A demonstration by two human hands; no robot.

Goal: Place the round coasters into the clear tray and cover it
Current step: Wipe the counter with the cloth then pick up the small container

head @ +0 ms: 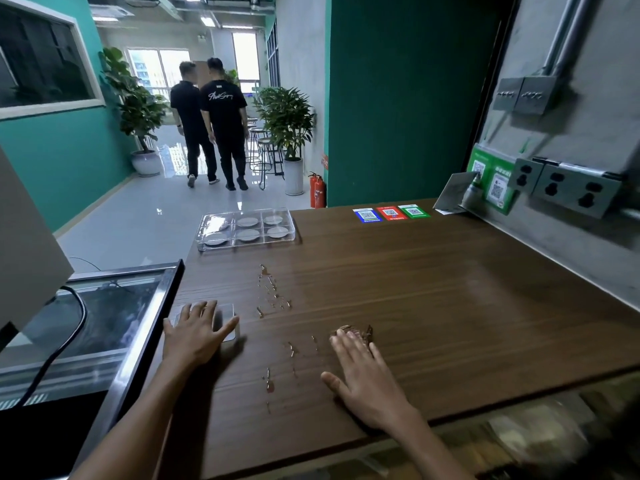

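The clear tray (246, 229), six round coasters (248, 222) in its compartments, sits at 11 o'clock on the wooden counter (415, 289). Left hand (195, 332) rests spread-fingered on a clear lid (227, 322) at 9 o'clock; right hand (363, 372) lies flat, holding nothing.

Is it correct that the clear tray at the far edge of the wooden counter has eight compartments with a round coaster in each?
Not quite. The head view shows the clear tray at the far edge of the wooden counter with six compartments, not eight, in two rows of three. A round coaster does lie in each one.
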